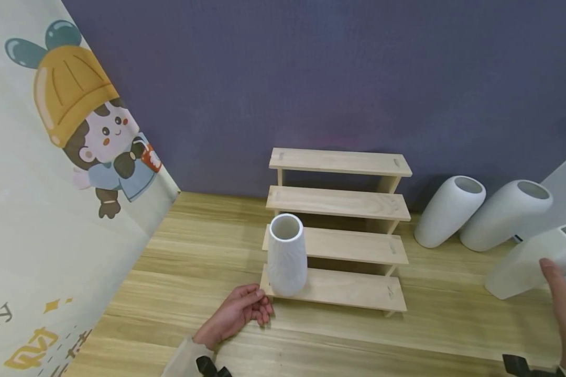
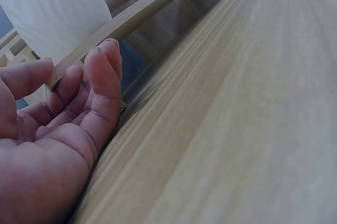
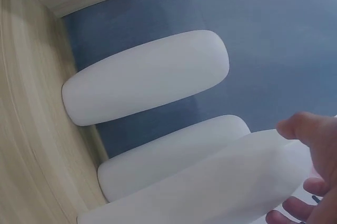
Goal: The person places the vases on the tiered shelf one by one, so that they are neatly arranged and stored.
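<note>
Light in here's soft and fairly even, medium bright; I can't tell where it comes from. Head view: counter (image 1: 170, 267) reads crisp, back wall (image 1: 264, 78) dull and dark. Deepest shade sits between the boards of the stepped stand (image 1: 335, 201); white vase (image 1: 287, 267) goes grey inside its mouth. Wide lens: vases at the right (image 1: 445, 214) lean outward toward the frame edge. Left wrist view: dimmer, cool cast, soft detail, counter grain smeared toward lower right. Right wrist view: hazy, low contrast, those vases washed to near-flat white.
</note>
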`<action>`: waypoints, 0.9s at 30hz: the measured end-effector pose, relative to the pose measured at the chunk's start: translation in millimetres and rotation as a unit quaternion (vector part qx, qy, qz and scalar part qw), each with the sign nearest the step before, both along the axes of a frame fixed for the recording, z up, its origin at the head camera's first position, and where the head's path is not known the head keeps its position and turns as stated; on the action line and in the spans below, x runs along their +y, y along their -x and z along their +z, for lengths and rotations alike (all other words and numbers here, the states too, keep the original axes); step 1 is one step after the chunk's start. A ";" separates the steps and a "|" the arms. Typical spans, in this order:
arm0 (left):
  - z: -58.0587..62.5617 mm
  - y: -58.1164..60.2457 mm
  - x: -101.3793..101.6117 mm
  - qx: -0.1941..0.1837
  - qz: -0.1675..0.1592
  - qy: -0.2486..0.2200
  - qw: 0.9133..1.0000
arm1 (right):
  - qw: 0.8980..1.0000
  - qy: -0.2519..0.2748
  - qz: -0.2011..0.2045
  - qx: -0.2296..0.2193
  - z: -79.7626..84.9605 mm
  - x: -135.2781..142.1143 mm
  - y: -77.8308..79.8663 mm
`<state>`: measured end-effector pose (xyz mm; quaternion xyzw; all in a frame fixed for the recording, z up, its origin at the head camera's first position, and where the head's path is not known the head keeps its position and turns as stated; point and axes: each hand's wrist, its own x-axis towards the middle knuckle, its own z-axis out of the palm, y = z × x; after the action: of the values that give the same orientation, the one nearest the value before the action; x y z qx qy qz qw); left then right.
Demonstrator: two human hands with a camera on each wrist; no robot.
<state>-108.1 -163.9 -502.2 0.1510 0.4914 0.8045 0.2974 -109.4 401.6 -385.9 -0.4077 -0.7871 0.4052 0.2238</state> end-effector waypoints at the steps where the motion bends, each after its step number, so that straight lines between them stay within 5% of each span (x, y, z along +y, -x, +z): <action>1: 0.1 -0.1 0.1 0.000 0.000 0.000 1.000 | 1.000 0.004 0.004 -0.002 0.7 0.4 0.4; 21: 0.1 -0.1 0.2 0.004 0.001 -0.003 1.000 | 0.999 -0.009 0.022 -0.026 -13.9 22.3 23.1; 27: 1.2 0.2 0.3 0.004 0.000 -0.004 1.000 | 0.999 0.003 0.037 -0.032 -6.8 21.8 22.7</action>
<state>-108.3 -163.6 -501.1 0.1555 0.4897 0.8056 0.2951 -132.1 423.4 -392.6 -0.3912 -0.8073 0.4024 0.1822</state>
